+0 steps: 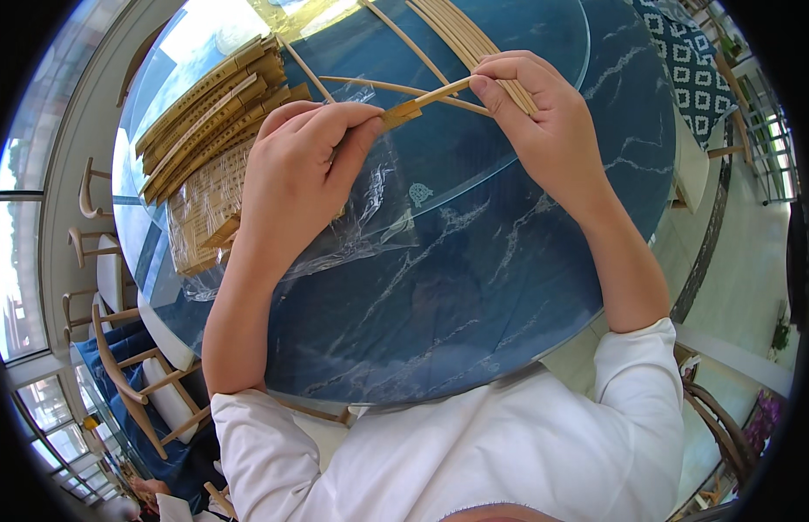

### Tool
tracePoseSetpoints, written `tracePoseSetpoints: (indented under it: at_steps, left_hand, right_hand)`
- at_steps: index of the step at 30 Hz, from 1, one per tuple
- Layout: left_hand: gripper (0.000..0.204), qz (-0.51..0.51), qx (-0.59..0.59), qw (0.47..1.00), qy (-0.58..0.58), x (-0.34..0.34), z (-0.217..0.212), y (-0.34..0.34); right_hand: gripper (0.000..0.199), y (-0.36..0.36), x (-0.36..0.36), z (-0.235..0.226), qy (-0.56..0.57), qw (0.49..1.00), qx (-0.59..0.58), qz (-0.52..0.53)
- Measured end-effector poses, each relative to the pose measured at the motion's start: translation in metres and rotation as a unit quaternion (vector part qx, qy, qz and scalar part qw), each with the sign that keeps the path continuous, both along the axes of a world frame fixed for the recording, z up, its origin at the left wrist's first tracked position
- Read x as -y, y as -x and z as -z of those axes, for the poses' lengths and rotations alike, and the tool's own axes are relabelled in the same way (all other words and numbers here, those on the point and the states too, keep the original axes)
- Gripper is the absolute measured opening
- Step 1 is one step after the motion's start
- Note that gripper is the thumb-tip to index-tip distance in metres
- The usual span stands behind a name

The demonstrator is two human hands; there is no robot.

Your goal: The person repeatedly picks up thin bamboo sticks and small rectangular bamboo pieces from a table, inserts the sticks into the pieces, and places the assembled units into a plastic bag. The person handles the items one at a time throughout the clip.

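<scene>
My left hand (300, 170) is closed, pinching a narrow golden paper chopstick sleeve (402, 116) between thumb and fingers. My right hand (548, 122) grips a pale wooden chopstick (444, 90) near one end. The chopstick's other end meets the mouth of the sleeve; how deep it reaches inside is hidden, and whether it is one stick or a pair I cannot tell. Under and beyond the right hand lies a row of light chopsticks (452, 33). Left of my left hand, golden patterned sleeves (217, 109) are piled up, partly on a clear plastic bag (383, 204).
A few loose chopsticks (396, 35) lie between the pile and the row. The round blue marbled table (422, 322) carries a glass turntable (570, 26). Wooden chairs (152, 383) stand at the left, and a patterned cloth (687, 78) shows at the far right.
</scene>
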State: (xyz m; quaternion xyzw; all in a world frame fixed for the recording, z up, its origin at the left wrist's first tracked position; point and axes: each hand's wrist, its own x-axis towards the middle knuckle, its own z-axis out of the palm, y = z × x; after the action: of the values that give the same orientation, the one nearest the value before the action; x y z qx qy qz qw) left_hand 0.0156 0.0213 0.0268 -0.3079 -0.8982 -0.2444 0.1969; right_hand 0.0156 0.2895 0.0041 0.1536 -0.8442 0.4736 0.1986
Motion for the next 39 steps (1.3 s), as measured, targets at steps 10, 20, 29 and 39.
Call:
tracePoseSetpoints:
  at_steps: [10, 20, 29, 39]
  left_hand:
    - [0.013, -0.006, -0.008, 1.000, 0.008, 0.000, 0.002, -0.003]
    - [0.012, 0.003, -0.035, 0.999, 0.028, -0.004, 0.006, -0.005]
    - [0.006, 0.019, -0.034, 0.999, -0.021, -0.006, 0.008, -0.003]
    - [0.005, 0.043, -0.060, 0.997, 0.005, -0.012, 0.012, -0.006]
  right_hand:
    - [0.021, -0.008, 0.010, 0.005, 0.037, 0.999, -0.009, 0.007]
    - [0.019, -0.014, 0.018, 0.011, 0.013, 0.999, -0.017, -0.036]
    - [0.017, -0.016, 0.019, 0.010, 0.034, 0.998, 0.008, -0.048]
    - [0.016, -0.020, 0.026, 0.023, 0.024, 0.996, -0.021, -0.087]
